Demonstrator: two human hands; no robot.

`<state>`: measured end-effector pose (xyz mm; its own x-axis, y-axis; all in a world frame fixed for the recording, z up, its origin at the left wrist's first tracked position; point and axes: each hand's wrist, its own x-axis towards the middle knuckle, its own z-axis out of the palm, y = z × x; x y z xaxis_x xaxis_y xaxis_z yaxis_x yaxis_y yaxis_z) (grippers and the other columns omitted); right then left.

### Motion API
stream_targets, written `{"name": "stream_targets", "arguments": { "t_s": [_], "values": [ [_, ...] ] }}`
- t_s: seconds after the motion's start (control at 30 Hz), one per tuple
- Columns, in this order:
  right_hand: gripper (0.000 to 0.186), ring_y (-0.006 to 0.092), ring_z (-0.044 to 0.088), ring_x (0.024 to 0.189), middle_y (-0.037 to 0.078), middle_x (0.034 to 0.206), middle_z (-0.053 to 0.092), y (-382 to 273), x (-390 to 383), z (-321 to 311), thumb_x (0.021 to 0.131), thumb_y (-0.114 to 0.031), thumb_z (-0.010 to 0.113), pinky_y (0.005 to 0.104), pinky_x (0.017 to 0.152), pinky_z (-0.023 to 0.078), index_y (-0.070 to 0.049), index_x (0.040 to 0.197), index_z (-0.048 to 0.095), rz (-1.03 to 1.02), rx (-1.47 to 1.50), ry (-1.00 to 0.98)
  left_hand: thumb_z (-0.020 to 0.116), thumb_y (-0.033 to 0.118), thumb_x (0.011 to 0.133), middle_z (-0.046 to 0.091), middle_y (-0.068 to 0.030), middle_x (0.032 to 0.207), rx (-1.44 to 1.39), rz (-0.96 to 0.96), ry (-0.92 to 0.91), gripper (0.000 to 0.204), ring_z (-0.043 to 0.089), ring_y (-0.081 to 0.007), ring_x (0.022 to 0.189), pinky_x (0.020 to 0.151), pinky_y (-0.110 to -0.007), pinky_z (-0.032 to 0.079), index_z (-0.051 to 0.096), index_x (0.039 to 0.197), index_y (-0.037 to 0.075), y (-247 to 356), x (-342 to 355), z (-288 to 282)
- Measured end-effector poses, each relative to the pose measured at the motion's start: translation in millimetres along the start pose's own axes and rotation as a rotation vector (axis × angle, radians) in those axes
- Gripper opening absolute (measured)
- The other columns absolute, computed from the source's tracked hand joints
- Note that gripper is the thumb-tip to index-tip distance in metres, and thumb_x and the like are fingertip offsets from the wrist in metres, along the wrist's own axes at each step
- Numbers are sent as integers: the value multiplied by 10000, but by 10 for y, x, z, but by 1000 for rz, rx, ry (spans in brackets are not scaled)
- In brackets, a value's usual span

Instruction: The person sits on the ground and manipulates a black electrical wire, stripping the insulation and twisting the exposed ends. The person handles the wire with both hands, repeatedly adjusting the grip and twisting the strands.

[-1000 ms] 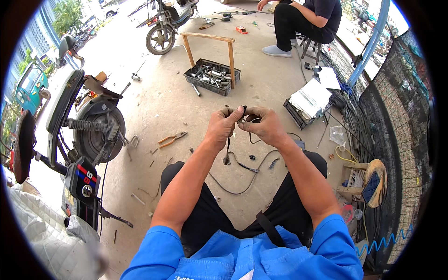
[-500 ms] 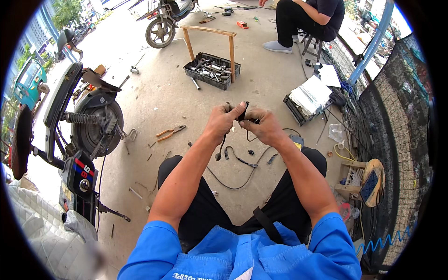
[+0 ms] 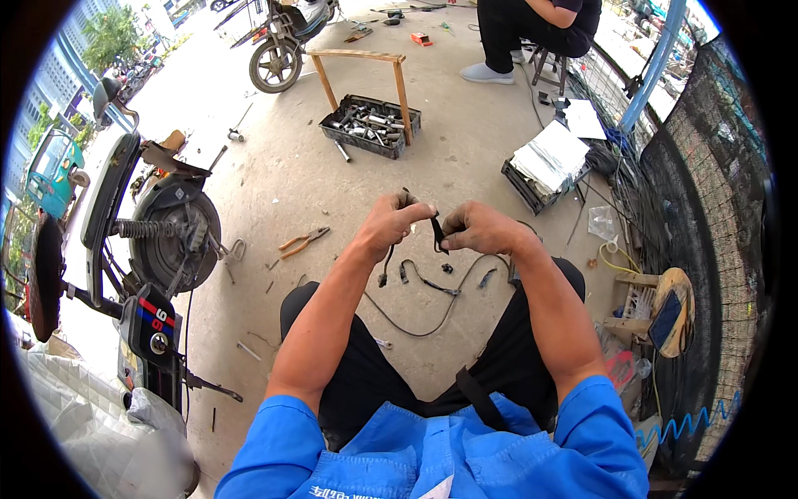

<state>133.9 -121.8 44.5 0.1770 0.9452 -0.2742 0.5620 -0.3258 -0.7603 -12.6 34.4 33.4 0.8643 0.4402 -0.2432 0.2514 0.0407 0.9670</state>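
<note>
In front of my knees, my left hand pinches a black cable. The cable's lower end hangs below the fingers with a small black plug. A short black strip stretches between the two hands; its exact kind cannot be made out. My right hand has thumb and fingers closed on the strip's lower end. On the concrete below lie a long black cable, a cable piece with connectors and a small black connector.
Orange-handled pliers lie left of my hands. Ahead stands a black toolbox of sockets with a wooden handle. A partly dismantled scooter is at left, a crate with papers at right. Another person sits on a stool ahead right.
My hands have drawn apart, the right one moving rightward. The black strip now shows stretched between them. The view has shifted slightly.
</note>
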Motion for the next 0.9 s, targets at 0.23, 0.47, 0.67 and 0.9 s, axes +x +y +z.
{"name": "stream_targets", "arguments": {
  "t_s": [0.23,0.47,0.67,0.9],
  "values": [
    [221,160,578,741,73,772,669,47,-23,25,802,-179,744,334,694,456,0,929,723,-30,84,-76,672,265,841,485,11,681,-145,-47,-43,260,389,-60,546,477,-232,254,576,928,40,-77,36,-19],
    [228,168,608,760,70,785,690,48,-4,80,818,-192,741,349,715,486,17,906,723,-35,104,-87,579,262,868,512,-3,664,-379,-26,88,318,398,-62,514,449,-223,260,628,963,-37,-113,78,-86],
    [361,183,652,893,75,970,716,238,136,-34,872,-192,722,329,927,485,37,1149,691,-202,694,364,539,140,816,472,6,560,-143,101,-116,269,375,-66,454,430,-235,274,674,916,-70,35,-36,-109],
    [375,136,626,996,57,1036,714,158,166,27,874,-71,661,305,976,449,12,1239,664,-260,690,41,531,108,748,462,15,579,-118,119,-240,241,369,-61,493,457,-231,261,646,867,-69,-13,-38,-212]
  ]
}}
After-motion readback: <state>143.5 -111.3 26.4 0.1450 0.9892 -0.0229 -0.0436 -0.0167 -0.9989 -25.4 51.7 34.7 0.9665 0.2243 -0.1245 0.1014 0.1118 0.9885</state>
